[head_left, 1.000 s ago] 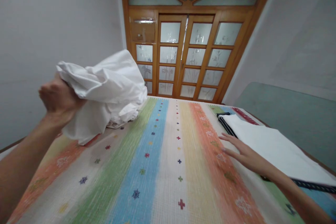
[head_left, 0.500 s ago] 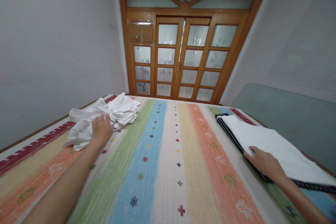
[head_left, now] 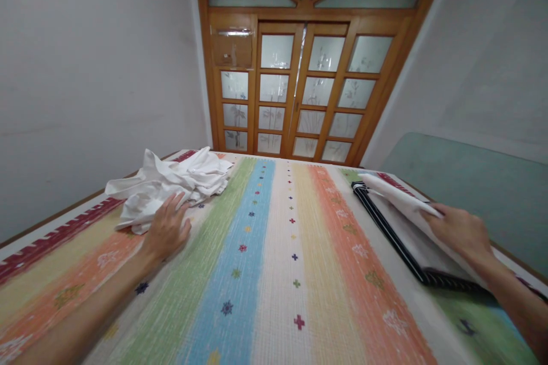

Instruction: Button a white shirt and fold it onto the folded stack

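On the left side of the table, a crumpled white cloth (head_left: 192,177), perhaps a shirt, lies in a loose heap. My left hand (head_left: 168,229) rests at its near edge with fingers extended, the tips touching the fabric. At the right, my right hand (head_left: 460,234) pinches the edge of a folded white cloth (head_left: 391,191) and holds that side raised. Beneath it lies a folded black cloth (head_left: 381,231) with white stripes, flat on the table. The right thumb and part of the pinched edge are hidden behind the hand.
A striped, multicoloured tablecloth (head_left: 282,251) covers the table between my hands. Beyond the far edge stands a wooden door (head_left: 295,125) with frosted panes. A pale green panel (head_left: 466,182) stands along the right side, and a grey wall (head_left: 98,68) on the left.
My right hand has risen, lifting the white cloth's edge off the striped one, where it lay flat before. My left hand has slid back from the top of the crumpled cloth to its near edge.
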### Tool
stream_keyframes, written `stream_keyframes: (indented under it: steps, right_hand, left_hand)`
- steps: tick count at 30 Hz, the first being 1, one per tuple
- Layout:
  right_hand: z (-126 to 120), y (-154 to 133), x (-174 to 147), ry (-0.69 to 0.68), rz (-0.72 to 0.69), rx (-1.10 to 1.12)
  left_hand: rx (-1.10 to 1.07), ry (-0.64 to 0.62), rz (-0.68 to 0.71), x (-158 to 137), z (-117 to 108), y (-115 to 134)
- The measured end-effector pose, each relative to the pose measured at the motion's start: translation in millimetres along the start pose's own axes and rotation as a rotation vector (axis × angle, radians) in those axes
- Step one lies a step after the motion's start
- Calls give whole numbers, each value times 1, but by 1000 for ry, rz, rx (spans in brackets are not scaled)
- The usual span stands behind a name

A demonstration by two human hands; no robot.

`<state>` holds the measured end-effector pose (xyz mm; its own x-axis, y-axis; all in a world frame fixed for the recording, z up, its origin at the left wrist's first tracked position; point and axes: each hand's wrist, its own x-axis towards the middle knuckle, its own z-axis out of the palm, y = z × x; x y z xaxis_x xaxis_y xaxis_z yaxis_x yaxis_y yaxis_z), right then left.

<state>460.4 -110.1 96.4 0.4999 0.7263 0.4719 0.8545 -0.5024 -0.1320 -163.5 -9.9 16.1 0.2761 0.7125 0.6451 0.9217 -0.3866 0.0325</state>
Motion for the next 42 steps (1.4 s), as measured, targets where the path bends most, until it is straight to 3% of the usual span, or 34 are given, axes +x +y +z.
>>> stream_keyframes:
  steps: [2, 5, 7, 9, 10, 12, 13, 15, 18, 20, 22, 26, 29, 35, 39, 42]
  right_hand:
    - [-38, -23, -5, -32, -8, 102]
    - [-86, -60, -18, -13, -66, 520]
    - [-103, -80, -25, -79, -8, 856]
    - [-106, -94, -29, -234, 53, 1112]
    - [-102, -99, -29, -331, 71, 1184]
    - [-84, -105, -28, -496, 54, 1181]
    - [-71, -106, -27, -528, 16, 1110]
    - [-40, -108, -30, -469, -121, 861]
    - [2, -116, -47, -353, -328, 540]
    - [18, -127, -68, -450, -448, 551]
    - [20, -143, -91, -595, -567, 631]
    - [-3, -182, -122, -765, -718, 718]
    - [-16, -207, -126, -856, -697, 744]
    - [6, -241, -121, -1048, -555, 725]
    - [14, -236, -107, -1002, -613, 820]
    - [5, -206, -80, -983, -543, 856]
  left_hand:
    - [-124, -14, 36, 2, 1, 23]
    - [-422, -106, -12, 7, 12, 67]
    - [-727, -258, -140, 11, 21, 98]
    - [-1069, -451, -284, 17, 24, 128]
    - [-1215, -519, -334, 22, 22, 140]
    - [-1416, -502, -435, 31, 16, 157]
    - [-1482, -469, -494, 35, 12, 162]
    - [-1563, -441, -633, 39, 6, 163]
    - [-1624, -641, -815, 34, 9, 152]
    - [-1646, -784, -889, 26, 17, 143]
    - [-1657, -836, -913, 18, 24, 138]
    - [-1612, -836, -801, 17, 23, 145]
    - [-1485, -825, -650, 21, 16, 161]
    - [-1158, -591, -337, 26, 21, 190]
    - [-1044, -600, -242, 30, 21, 186]
    - [-949, -605, -205, 34, 9, 166]
